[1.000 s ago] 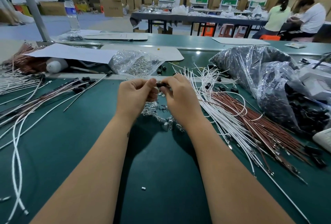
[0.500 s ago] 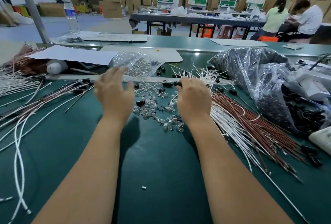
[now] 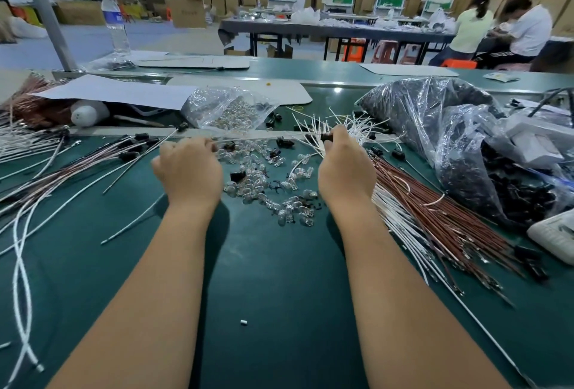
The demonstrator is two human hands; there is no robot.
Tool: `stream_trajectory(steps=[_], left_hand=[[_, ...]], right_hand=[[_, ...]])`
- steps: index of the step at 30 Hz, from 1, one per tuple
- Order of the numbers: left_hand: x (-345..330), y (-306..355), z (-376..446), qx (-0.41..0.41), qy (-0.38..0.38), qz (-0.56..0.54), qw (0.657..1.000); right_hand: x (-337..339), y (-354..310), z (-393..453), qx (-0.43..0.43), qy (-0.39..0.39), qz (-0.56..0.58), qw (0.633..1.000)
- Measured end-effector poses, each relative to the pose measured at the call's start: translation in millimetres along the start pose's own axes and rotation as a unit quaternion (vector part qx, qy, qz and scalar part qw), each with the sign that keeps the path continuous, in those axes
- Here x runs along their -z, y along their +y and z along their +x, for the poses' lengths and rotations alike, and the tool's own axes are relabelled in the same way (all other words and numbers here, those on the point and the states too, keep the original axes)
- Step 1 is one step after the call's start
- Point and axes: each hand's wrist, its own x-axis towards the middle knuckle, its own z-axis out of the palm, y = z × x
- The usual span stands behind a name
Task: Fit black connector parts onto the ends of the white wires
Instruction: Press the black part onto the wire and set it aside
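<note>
We look from the head, forward and down, close above both hands, with the green table (image 3: pixel 279 280) spreading beyond them.

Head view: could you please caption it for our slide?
Right hand pinches a black connector; left hand holds a white wire.

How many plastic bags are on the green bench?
3: a clear bag of bulbs at centre back, a large dark bag right, and another bag of black parts beside it. More may be hidden.

hands: were joined, now apart | left hand (image 3: pixel 186 171) curled on white wire (image 3: pixel 245 141) | right hand (image 3: pixel 344 168) pinches black connector (image 3: pixel 326 137)
</note>
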Motion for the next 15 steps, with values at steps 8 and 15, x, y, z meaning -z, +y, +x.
stream_trajectory(steps=[8,15], left_hand=[[-3.0,32.5,-15.0,-0.220,-0.025,-0.105,0.969],[-3.5,32.9,-19.2,-0.197,-0.077,-0.233,0.949]], right_hand=[[-3.3,-24.0,-9.0,0.116,-0.090,0.140,0.979],[-6.7,-30.0,-13.2,0.139,-0.133,0.171,0.966]])
